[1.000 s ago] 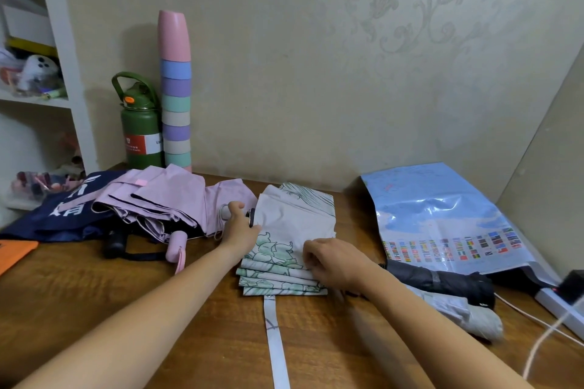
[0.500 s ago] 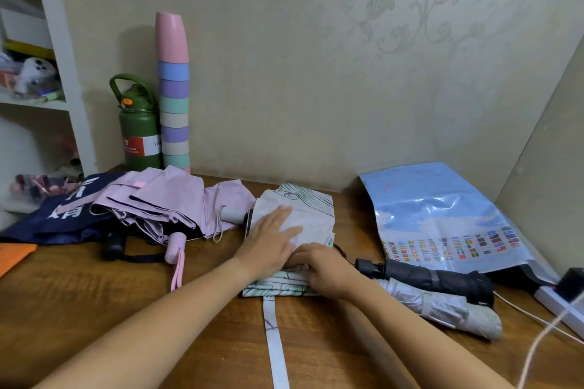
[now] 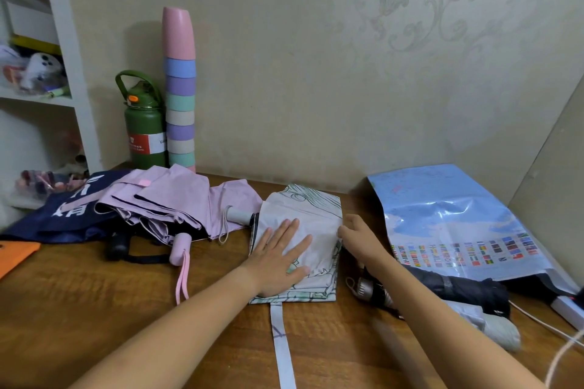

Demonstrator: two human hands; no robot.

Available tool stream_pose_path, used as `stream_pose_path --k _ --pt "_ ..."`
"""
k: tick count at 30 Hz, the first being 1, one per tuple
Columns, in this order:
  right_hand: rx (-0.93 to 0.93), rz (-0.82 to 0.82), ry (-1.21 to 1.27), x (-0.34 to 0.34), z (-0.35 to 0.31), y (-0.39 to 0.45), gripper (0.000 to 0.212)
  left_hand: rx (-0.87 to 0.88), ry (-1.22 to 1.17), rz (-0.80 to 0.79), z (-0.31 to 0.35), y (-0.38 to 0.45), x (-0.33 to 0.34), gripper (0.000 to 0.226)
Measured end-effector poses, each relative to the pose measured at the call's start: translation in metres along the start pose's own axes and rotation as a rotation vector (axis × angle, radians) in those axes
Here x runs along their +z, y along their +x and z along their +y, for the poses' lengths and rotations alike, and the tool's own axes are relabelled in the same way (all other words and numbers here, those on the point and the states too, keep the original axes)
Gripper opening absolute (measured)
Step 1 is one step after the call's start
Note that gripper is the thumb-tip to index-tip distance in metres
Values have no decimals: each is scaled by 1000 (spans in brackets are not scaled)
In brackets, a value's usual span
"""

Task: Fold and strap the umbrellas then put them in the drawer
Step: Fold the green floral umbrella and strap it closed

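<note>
Now the fold step: left hand presses flat, fingers straight, on the white umbrella at table centre, and right hand touches its right edge w/ fingers relaxed, holding nothing. Next, I think, roll it tight & wrap the strap lying near.

The left hand has been moved from the handle end and laid flat on the white printed umbrella; the right hand has been shifted to its right edge.

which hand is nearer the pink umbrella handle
Left. The left hand lies flat on the white umbrella, just right of the pink handle. The right hand is beyond that umbrella's far edge.
</note>
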State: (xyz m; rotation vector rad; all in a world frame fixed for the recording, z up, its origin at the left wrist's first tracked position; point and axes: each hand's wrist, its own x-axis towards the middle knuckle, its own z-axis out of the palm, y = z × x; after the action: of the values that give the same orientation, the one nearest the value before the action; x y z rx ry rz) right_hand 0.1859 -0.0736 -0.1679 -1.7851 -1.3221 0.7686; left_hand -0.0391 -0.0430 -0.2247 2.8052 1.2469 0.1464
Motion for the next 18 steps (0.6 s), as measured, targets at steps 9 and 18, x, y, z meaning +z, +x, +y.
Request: stream_pose_path --k 9,18 --pt "159 115 354 7 -22 18 29 3 10 7 0 -1 0 70" --pt "-24 98 562 6 -33 15 12 9 17 14 -1 -1 2 70"
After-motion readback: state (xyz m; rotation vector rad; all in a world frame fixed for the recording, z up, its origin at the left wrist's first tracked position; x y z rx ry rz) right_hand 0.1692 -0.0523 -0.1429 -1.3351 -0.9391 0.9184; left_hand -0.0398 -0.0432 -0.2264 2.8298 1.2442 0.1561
